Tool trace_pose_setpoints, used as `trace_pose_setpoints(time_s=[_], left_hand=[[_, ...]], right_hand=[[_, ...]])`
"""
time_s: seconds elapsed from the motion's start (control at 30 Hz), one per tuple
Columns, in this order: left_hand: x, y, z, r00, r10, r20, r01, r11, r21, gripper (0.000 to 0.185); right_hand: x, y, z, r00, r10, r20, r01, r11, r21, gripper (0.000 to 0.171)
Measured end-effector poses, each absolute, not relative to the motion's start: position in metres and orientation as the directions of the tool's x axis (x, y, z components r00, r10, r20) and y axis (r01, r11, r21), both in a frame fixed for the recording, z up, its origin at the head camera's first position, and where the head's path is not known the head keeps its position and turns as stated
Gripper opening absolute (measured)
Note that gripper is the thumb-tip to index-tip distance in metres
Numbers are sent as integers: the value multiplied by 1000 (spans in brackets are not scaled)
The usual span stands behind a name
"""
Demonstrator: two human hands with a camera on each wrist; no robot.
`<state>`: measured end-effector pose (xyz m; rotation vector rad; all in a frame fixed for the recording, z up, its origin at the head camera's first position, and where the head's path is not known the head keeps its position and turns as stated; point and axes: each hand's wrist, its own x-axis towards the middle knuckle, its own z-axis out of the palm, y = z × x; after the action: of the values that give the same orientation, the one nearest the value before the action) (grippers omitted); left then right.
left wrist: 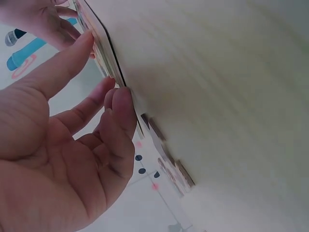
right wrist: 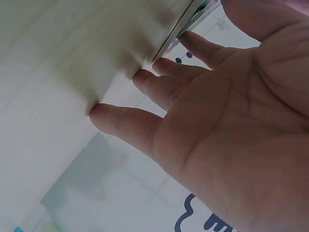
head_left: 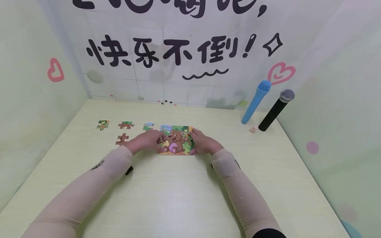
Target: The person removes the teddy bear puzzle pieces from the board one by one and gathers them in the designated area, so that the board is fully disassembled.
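Two flat hands, left hand (head_left: 146, 140) and right hand (head_left: 205, 142) (fingers straight), press the bear puzzle's (head_left: 176, 140) edges.

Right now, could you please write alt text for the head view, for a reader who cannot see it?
Two hands, the left hand and the right hand, rest on either side of a bear jigsaw puzzle on a pale table. Four loose puzzle pieces lie to its left. A blue microphone and a black microphone lean against the far wall.
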<state>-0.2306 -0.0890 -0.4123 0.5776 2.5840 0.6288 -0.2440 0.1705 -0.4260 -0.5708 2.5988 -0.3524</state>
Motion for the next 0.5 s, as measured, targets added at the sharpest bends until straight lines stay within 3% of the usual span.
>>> trace_pose_setpoints(time_s=[0.5], left_hand=[[-232, -82, -412, -844, 448, -295, 288, 842, 455, 38]], right_hand=[[-247, 173, -430, -809, -460, -365, -342, 874, -344, 81]])
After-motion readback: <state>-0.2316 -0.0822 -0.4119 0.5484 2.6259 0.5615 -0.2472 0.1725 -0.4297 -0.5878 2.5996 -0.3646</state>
